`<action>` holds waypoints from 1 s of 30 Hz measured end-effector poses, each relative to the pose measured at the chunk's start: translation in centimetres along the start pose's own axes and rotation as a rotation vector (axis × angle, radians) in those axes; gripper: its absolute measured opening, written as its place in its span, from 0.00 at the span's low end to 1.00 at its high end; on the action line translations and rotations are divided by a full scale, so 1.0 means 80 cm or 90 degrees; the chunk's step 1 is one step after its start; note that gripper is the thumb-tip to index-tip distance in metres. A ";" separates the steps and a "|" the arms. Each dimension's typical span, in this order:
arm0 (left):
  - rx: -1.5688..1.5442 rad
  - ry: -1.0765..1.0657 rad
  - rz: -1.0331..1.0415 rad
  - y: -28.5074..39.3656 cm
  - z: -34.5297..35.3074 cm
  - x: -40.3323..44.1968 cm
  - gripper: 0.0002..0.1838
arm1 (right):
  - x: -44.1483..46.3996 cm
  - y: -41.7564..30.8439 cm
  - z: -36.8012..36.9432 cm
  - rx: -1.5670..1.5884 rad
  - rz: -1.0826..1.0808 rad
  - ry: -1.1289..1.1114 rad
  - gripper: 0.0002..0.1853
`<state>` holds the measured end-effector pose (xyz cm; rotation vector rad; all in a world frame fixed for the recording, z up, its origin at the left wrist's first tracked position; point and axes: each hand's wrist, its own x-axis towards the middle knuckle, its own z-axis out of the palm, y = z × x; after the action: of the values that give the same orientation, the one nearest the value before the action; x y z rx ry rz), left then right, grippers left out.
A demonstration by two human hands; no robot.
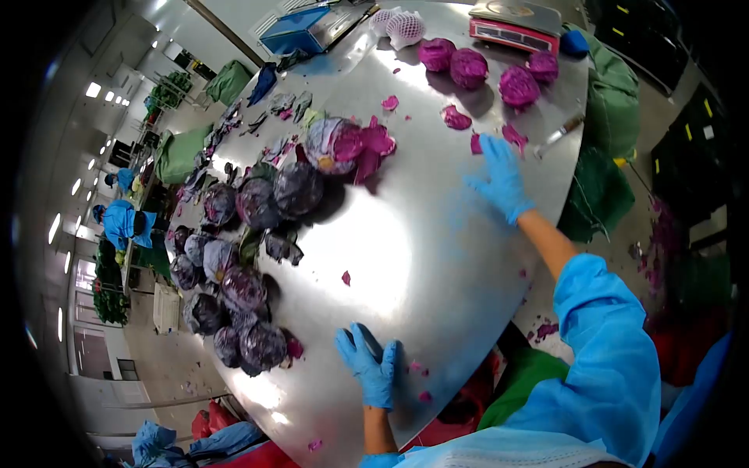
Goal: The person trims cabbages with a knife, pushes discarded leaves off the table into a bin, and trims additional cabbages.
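Observation:
My left hand (370,370), in a blue glove, rests on the metal table (437,312) near its front edge, fingers spread and holding nothing. Farther right, my right hand (500,179), gloved too, has its fingers apart over the tabletop, close to a small purple leaf scrap (477,143). A knife (559,136) lies beyond it by the right edge. Left of centre sits a pile of dark red cabbages (299,189), one partly peeled cabbage (331,146) with bright purple leaves beside it. Several peeled purple cabbages (469,69) stand at the back right.
A red scale (514,35) and foam-netted items (406,29) stand at the back, with a blue box (295,31) to their left. Green sacks (611,109) hang along the right edge. Two people in blue (121,222) are far off at the left.

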<state>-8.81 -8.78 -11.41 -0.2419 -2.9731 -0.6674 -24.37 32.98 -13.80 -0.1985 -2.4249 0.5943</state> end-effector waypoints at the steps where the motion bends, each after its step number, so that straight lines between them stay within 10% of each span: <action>1: 0.020 -0.008 0.008 0.011 0.004 0.033 0.46 | 0.042 0.028 0.013 0.030 0.039 -0.036 0.46; 12: -0.058 -0.087 0.186 0.086 0.116 0.421 0.37 | 0.139 -0.037 0.152 0.111 -0.294 -0.219 0.41; 16: -0.011 -0.053 0.184 0.079 0.119 0.371 0.29 | 0.022 -0.109 0.073 0.466 -0.311 -0.333 0.42; 18: 0.023 -0.067 0.220 0.080 0.082 0.322 0.28 | 0.046 -0.078 0.007 0.321 -0.219 -0.395 0.45; 23: 0.021 -0.107 0.107 0.032 0.037 0.173 0.30 | 0.097 0.091 0.029 -0.172 0.094 -0.043 0.48; 30: 0.206 0.058 -0.022 0.057 0.073 -0.021 0.36 | -0.009 -0.060 0.063 -0.059 -0.134 -0.159 0.46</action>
<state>-6.66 -2.44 -14.95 -0.1323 -2.9427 -0.1856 -26.87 26.63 -15.55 0.0999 -2.6719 0.4339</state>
